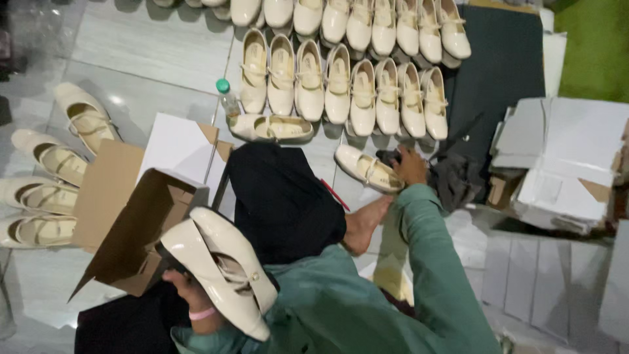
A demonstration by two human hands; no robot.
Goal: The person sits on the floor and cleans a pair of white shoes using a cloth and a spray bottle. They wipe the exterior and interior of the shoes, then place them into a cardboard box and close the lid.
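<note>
**Cream shoes gathered beside an open box**

Cream patent shoes are the stock here. A pair point(223, 272) is held sole to sole in the left hand point(190, 298), whose grip is closed around the heels; a pink band is worn at that wrist. Just above and to the left of this grip an open cardboard box point(131, 229) is tipped on its side, mouth towards the pair. Further left of it, loose shoes point(49, 187) are laid on the tiled floor point(144, 59).

The right hand point(411, 165) is stretched forward in a green sleeve. Its grip is laid on a dark cloth point(455, 177), and whether the fingers are closed on it cannot be told. A single shoe point(368, 168) is lying just left of that grip, touching or almost touching it. Beyond the grip, rows of matching shoes point(354, 85) are set out, with a small bottle point(228, 99) at their left end. To its right, flattened white cartons point(563, 164) are stacked.

Judging from this, packing is in hand: one pair is gathered by the box while the far hand is busy at the cloth. A steady hold on both heels would be called for next, with the box mouth kept open and facing the pair.
</note>
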